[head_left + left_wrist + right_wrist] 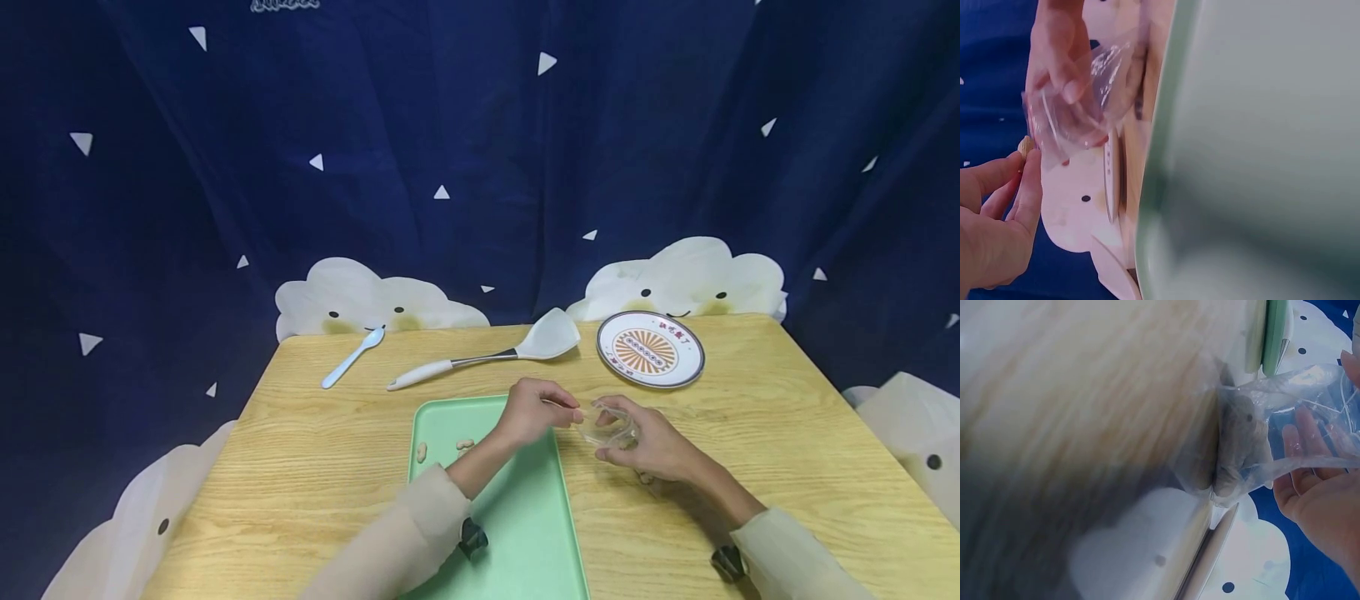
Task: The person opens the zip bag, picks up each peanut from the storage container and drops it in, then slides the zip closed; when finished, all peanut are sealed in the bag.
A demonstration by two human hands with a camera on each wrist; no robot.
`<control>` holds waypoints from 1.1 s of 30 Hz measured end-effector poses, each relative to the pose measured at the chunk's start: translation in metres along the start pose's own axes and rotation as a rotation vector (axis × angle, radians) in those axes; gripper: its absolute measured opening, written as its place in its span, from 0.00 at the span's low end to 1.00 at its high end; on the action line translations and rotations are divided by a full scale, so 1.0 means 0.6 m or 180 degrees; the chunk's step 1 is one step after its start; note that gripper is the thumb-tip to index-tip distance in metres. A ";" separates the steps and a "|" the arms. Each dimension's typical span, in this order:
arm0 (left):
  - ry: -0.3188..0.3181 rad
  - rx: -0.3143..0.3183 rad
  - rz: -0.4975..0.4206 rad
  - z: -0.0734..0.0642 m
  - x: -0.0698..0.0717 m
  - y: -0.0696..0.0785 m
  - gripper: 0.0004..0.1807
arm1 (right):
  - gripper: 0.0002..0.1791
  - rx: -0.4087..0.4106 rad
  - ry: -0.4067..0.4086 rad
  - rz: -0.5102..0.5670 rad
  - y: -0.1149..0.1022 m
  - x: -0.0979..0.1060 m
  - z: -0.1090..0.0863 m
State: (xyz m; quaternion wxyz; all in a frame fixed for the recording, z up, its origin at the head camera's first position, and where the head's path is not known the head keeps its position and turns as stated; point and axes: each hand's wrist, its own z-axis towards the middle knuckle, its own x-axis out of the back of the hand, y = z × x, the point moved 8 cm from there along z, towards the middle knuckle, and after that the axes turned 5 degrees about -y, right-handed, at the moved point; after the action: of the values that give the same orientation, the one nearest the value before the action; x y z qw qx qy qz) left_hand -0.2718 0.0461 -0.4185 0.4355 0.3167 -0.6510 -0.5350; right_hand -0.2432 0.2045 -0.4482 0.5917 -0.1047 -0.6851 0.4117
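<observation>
Between thumb and fingertips my left hand (pixel 534 410) pinches a peanut (pixel 1025 147), held right beside the mouth of a clear plastic bag (pixel 1063 122). My right hand (pixel 652 442) holds that bag at its top, fingers and thumb spread around the opening. Tan lumps that look like peanuts (pixel 1244 437) lie in the bag's lower end, close to the wooden table. A green tray (pixel 536 508) sits below my left forearm, with a few loose peanuts (pixel 422 452) at its far end; the forearm partly covers that area.
Behind the tray lies a white spatula (pixel 550 335), with a small light-blue spoon (pixel 352 358) to its left. A round patterned plate (pixel 651 350) stands at the back right of the wooden table (pixel 300 483). A dark blue curtain (pixel 480 150) hangs behind.
</observation>
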 end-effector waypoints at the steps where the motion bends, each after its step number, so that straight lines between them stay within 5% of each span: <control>1: -0.0007 -0.0039 0.0030 0.000 -0.004 0.002 0.05 | 0.36 -0.0017 -0.0010 0.0000 0.001 -0.001 0.000; 10: -0.0107 -0.0237 0.0203 -0.006 -0.011 0.009 0.07 | 0.36 -0.0031 -0.0025 0.0018 0.000 -0.002 0.002; 21: 0.0012 -0.0243 0.0268 -0.014 0.054 -0.003 0.06 | 0.36 0.0054 0.0041 -0.0052 -0.001 0.000 0.000; 33: -0.0003 -0.0020 0.0944 -0.054 0.114 -0.042 0.08 | 0.36 0.0034 0.0010 -0.0079 -0.004 0.003 -0.002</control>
State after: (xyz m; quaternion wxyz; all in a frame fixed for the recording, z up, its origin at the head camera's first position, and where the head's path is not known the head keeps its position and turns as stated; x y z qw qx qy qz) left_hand -0.2727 -0.0332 -0.4259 0.5104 0.2154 -0.6892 -0.4670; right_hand -0.2419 0.2046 -0.4452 0.5984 -0.0936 -0.6833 0.4077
